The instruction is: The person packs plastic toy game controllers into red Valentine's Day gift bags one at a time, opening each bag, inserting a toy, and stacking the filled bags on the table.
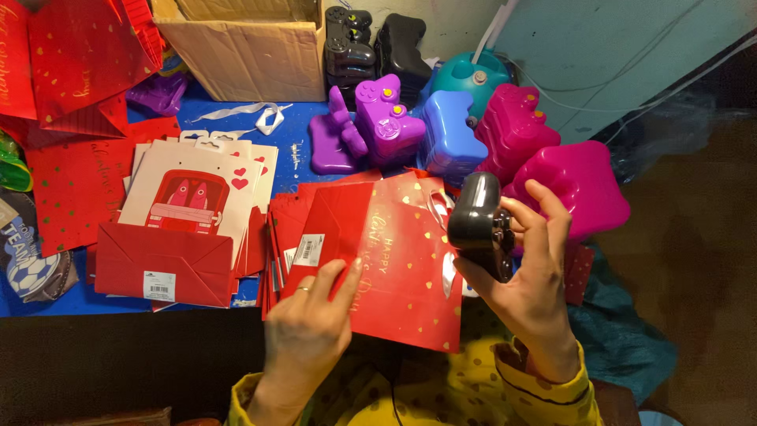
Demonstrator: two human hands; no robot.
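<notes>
Two hands busy here. Right hand (527, 264) has its fingers wrapped round a glossy black controller-shaped plastic case (479, 223), held up right beside the mouth of a flat red paper gift bag with gold hearts (398, 256), so it sits lined up with the opening. Left hand (309, 315) presses loose, flat fingers on the bag's folded base, pinning it to the blue table (293, 150). More cases in purple, blue and pink (441, 134) are heaped behind, within easy grabbing range.
</notes>
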